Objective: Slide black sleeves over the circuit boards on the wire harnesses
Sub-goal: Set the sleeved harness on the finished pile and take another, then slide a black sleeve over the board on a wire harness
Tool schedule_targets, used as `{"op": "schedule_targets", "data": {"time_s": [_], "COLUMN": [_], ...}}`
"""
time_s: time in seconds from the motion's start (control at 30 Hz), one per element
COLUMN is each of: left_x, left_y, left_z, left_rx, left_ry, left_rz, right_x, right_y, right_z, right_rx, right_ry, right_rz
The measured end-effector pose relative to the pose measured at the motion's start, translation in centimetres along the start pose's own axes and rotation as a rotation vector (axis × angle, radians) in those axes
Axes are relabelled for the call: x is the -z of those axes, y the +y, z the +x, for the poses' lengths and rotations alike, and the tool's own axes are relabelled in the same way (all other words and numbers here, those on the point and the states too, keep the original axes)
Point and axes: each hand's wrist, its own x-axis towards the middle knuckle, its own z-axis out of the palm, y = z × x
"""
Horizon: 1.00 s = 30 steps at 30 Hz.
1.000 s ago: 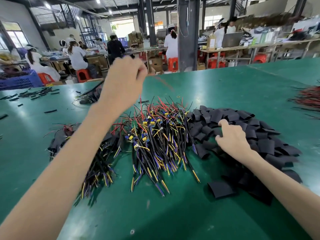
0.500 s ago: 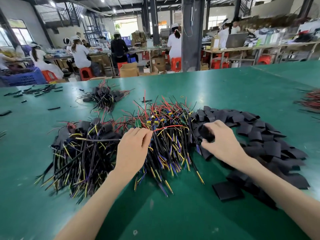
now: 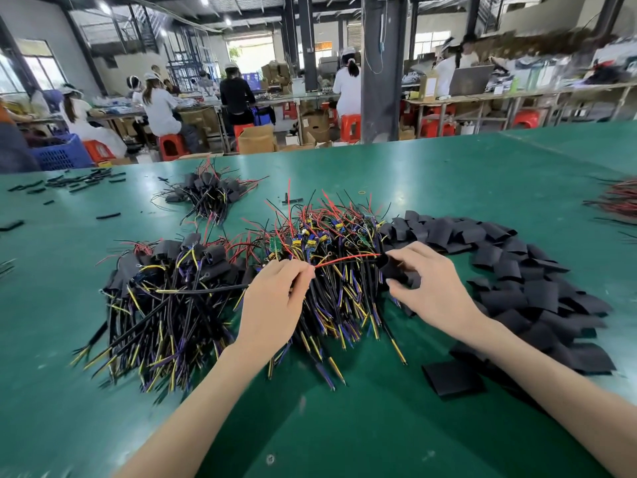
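Green matting covers the wide worktable (image 3: 448,174), workers (image 3: 162,108) on red stools (image 3: 350,127) fill the hall behind, and broad green shows along the near side and out to the far right. Left hand (image 3: 272,301) pinches a thin red wire (image 3: 344,259) above the tangled heap of black, yellow and purple wire harnesses (image 3: 331,305). Right hand (image 3: 434,291) pinches a soft black sleeve (image 3: 387,267) at that wire's other end, just beside the big pile of loose black sleeves (image 3: 534,281), and sleeved harnesses (image 3: 165,288) heap up at left.
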Motion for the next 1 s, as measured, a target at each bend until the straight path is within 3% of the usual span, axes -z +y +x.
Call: {"op": "schedule_targets", "data": {"time_s": [0.27, 0.4, 0.53, 0.7, 0.83, 1.0], "left_x": [0.0, 0.0, -0.6, -1.7, -1.8, -0.9], "left_y": [-0.2, -0.4, 0.2, 1.4, 1.6, 0.4], "left_z": [0.1, 0.3, 0.0, -1.1, -0.8, -0.3], "left_rx": [-0.055, -0.186, -0.270, -0.192, -0.209, -0.193], "left_ry": [-0.018, -0.045, -0.179, -0.397, -0.320, -0.301], "left_rz": [0.022, 0.116, 0.217, -0.047, -0.110, 0.140], "right_x": [0.1, 0.2, 0.0, -0.9, -0.9, -0.3], "right_y": [0.2, 0.3, -0.6, -2.5, -2.6, -1.7], "right_z": [0.1, 0.0, -0.4, -1.2, -1.1, -0.9], "right_rx": [-0.004, 0.024, 0.195, 0.353, 0.320, 0.272], "right_ry": [0.036, 0.015, -0.056, -0.115, -0.116, -0.113], "right_rz": [0.029, -0.016, -0.157, -0.232, -0.205, -0.157]}}
